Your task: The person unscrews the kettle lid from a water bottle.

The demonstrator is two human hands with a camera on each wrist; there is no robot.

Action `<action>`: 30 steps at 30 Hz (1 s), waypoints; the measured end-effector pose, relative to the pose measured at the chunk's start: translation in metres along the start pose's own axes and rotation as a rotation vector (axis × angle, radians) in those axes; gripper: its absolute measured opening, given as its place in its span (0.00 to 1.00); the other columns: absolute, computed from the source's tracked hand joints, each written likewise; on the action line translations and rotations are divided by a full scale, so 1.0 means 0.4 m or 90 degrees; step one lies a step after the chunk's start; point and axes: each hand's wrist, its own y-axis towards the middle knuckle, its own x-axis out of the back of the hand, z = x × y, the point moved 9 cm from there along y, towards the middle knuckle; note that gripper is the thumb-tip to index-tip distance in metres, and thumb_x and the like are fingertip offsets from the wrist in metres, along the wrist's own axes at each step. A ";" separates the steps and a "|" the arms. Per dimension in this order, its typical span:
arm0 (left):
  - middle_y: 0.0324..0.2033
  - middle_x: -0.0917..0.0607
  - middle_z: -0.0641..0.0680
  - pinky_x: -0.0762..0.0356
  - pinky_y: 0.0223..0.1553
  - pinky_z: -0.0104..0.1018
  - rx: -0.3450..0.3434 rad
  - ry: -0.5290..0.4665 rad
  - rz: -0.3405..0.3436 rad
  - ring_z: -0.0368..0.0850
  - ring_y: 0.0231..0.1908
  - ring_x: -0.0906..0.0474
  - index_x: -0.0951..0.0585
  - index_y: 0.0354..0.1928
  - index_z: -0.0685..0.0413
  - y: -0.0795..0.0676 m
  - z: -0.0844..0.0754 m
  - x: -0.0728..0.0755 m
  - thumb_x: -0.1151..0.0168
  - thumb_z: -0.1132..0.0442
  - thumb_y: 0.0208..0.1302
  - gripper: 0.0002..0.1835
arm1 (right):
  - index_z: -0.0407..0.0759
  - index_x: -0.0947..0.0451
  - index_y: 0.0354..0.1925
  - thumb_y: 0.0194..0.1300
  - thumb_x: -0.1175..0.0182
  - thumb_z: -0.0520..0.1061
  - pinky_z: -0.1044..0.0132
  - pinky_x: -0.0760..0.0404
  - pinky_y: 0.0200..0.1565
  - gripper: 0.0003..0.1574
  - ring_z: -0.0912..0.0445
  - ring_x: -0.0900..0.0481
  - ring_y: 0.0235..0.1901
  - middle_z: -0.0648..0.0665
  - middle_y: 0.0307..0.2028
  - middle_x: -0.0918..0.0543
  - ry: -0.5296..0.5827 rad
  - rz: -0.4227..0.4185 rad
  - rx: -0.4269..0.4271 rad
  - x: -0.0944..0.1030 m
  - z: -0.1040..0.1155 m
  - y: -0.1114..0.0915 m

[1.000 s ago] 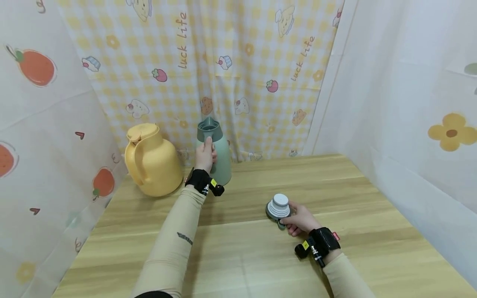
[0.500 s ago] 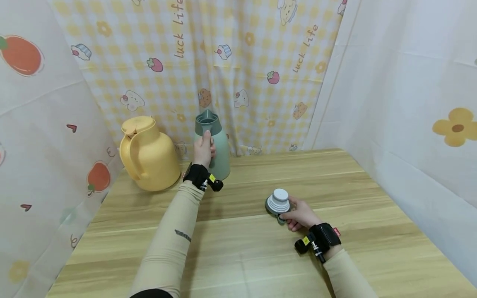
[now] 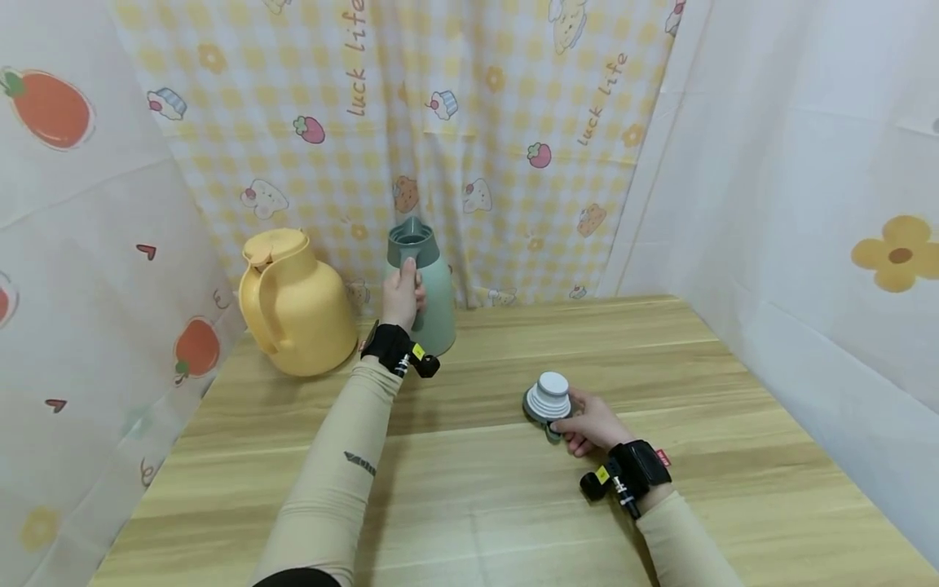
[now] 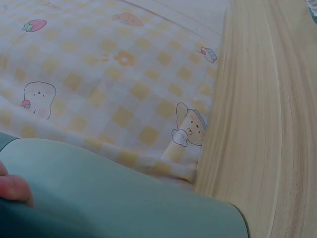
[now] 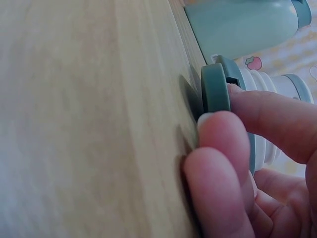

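Note:
A green thermos jug [image 3: 438,306] stands upright at the back of the table, its top uncovered. My left hand [image 3: 402,295] grips the jug's handle, with the thumb along its upper part. In the left wrist view only some fingertips [image 4: 14,189] show beside the pale green jug body [image 4: 124,193]. To the right, the jug's lid [image 3: 550,397] lies with its white ringed stopper facing up and its dark green rim below. My right hand [image 3: 592,423] pinches the lid at its small tab. In the right wrist view, thumb and fingers lie around the lid's green edge [image 5: 214,89], close to the tabletop.
A yellow thermos jug [image 3: 311,318] with its lid on stands left of the green one. Patterned curtain cloth [image 3: 499,228] hangs right behind the jugs, and more cloth closes off both sides of the wooden table [image 3: 469,481].
The head view has tilted down slightly, so everything sits a little higher in it. Both hands keep their hold on the jug handle and the lid, with no clear movement.

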 end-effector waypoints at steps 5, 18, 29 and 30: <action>0.13 0.39 0.49 0.42 0.22 0.37 0.000 -0.002 -0.027 0.41 0.13 0.45 0.36 0.24 0.56 0.015 0.040 0.018 0.59 0.50 0.77 0.23 | 0.32 0.57 0.74 0.58 0.33 0.37 0.64 0.22 0.17 0.57 0.57 0.24 0.12 0.43 0.17 0.23 -0.003 0.011 0.000 -0.002 -0.003 0.002; 0.29 0.16 0.56 0.28 0.47 0.37 0.095 0.023 -0.007 0.51 0.38 0.20 0.23 0.51 0.66 0.009 0.087 0.068 0.62 0.40 0.75 0.33 | 0.34 0.54 0.74 0.57 0.33 0.37 0.63 0.21 0.17 0.56 0.57 0.24 0.12 0.43 0.16 0.22 0.003 0.010 -0.007 -0.011 -0.016 0.013; 0.68 0.36 0.61 0.41 0.66 0.39 0.177 -0.258 0.004 0.51 0.68 0.40 0.42 0.71 0.63 -0.104 0.115 0.129 0.71 0.44 0.78 0.33 | 0.34 0.56 0.74 0.58 0.34 0.36 0.64 0.22 0.17 0.56 0.57 0.24 0.13 0.43 0.17 0.23 0.010 0.012 -0.001 -0.007 0.000 0.004; 0.66 0.33 0.61 0.40 0.65 0.40 0.181 -0.276 -0.004 0.51 0.67 0.37 0.40 0.69 0.62 -0.116 0.120 0.133 0.70 0.44 0.78 0.32 | 0.34 0.56 0.74 0.58 0.34 0.36 0.64 0.22 0.17 0.56 0.57 0.24 0.13 0.43 0.17 0.23 0.010 0.012 -0.001 -0.005 0.002 0.004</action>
